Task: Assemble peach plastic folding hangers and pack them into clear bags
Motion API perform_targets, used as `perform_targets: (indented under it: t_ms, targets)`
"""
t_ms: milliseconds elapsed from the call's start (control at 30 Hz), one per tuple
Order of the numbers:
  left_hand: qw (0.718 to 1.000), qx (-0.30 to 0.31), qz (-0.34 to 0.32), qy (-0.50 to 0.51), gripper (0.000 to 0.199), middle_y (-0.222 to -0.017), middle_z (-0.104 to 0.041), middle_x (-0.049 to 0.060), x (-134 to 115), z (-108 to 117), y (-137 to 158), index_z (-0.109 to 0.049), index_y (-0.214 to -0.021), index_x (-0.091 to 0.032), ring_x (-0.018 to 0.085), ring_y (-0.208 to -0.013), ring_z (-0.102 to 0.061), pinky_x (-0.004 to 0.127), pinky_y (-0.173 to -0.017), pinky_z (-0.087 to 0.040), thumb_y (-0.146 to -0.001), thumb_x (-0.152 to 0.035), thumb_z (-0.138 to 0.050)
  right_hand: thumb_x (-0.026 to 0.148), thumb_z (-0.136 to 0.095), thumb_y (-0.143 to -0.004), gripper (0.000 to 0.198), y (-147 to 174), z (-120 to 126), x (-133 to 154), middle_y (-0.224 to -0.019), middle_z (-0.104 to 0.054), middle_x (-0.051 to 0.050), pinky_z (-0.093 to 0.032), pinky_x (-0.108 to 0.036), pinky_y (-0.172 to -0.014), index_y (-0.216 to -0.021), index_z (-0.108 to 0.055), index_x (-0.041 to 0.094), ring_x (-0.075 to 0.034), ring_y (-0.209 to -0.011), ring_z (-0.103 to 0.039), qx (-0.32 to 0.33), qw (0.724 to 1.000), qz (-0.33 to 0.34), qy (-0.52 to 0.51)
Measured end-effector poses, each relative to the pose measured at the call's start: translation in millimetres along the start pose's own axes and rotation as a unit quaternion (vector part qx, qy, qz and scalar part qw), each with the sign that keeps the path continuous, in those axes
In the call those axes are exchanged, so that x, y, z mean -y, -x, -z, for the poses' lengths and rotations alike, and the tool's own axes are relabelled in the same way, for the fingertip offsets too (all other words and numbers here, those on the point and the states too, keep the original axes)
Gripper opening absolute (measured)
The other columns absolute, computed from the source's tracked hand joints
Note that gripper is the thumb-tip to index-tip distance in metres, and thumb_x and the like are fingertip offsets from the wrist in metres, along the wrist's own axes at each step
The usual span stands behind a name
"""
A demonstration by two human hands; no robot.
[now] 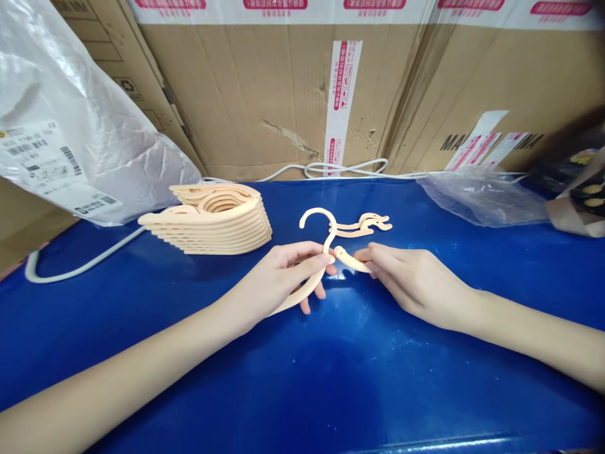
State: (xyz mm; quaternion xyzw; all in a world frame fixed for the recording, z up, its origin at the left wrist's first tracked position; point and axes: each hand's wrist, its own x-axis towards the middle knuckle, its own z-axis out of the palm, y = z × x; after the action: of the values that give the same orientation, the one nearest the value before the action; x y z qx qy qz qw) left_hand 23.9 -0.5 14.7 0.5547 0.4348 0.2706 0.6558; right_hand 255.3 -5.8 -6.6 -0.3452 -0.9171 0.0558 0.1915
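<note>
Between thumb and fingers, my left hand (295, 271) pinches a cream plastic hanger piece (309, 285) with a curved hook rising above the hand and one arm slanting down to the left. My right hand (416, 280) is closed on a separate curved hanger arm (350, 260); its rounded end, with a small hole, is close beside the hook piece. Whether the two pieces touch I cannot tell. Behind my hands, more hanger parts (366, 225) lie on the blue table (302, 384). A neat stack of folded cream hangers (222, 227) stands to the left.
Cardboard boxes (265, 94) line the back of the table. A white plastic mailer bag (94, 120) leans at the left. A white cable (85, 268) runs along the left and back. Clear plastic film (486, 198) and a dark patterned item (583, 189) are at the right.
</note>
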Motion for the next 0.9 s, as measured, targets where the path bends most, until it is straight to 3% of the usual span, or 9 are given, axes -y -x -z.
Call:
perform_targets:
  t_ms: [100, 267, 567, 900]
  targets:
    - [1.000, 0.005, 0.002, -0.006, 0.023, -0.054, -0.059, -0.002, -0.3, -0.2, 2.2, -0.069, -0.093, -0.014, 0.008, -0.046, -0.054, 0.011, -0.038, -0.043, -0.093, -0.033, -0.056, 0.029, -0.038, -0.101, 0.025, 0.7, 1.3, 1.4, -0.083, -0.068, -0.002, -0.041, -0.023, -0.056, -0.103, -0.061, 0.018, -0.012, -0.065, -0.063, 0.012, 1.000, -0.012, 0.000]
    - [0.998, 0.033, 0.044, 0.023, 0.030, -0.049, -0.063, 0.000, -0.9, -3.3, 6.2, -0.068, -0.115, -0.016, 0.006, -0.037, -0.050, 0.010, -0.036, -0.042, -0.095, -0.033, -0.054, 0.035, -0.041, -0.101, 0.029, 2.4, 1.8, 3.6, -0.074, -0.063, 0.001, -0.037, -0.023, -0.054, -0.097, -0.065, 0.019, -0.011, -0.062, -0.061, -0.004, 0.999, 0.033, 0.043]
    - [0.992, 0.076, 0.063, 0.084, 0.021, -0.060, -0.065, -0.001, 0.7, -0.8, 8.1, -0.071, -0.108, -0.023, 0.010, -0.055, -0.063, 0.013, -0.041, -0.052, -0.090, -0.029, -0.064, 0.035, -0.042, -0.100, 0.033, 1.9, 2.5, 6.1, -0.070, -0.060, -0.001, -0.035, -0.026, -0.053, -0.086, -0.064, 0.016, -0.013, -0.060, -0.055, -0.065, 0.988, 0.064, 0.123]
    - [0.993, 0.056, 0.068, 0.079, 0.019, -0.065, -0.067, 0.001, 2.1, 1.4, 6.7, -0.068, -0.103, -0.019, 0.015, -0.061, -0.068, 0.018, -0.044, -0.057, -0.087, -0.030, -0.067, 0.036, -0.044, -0.100, 0.032, 3.6, 1.6, 8.5, -0.068, -0.060, 0.000, -0.035, -0.027, -0.053, -0.085, -0.063, 0.015, -0.013, -0.058, -0.055, -0.070, 0.988, 0.070, 0.122]
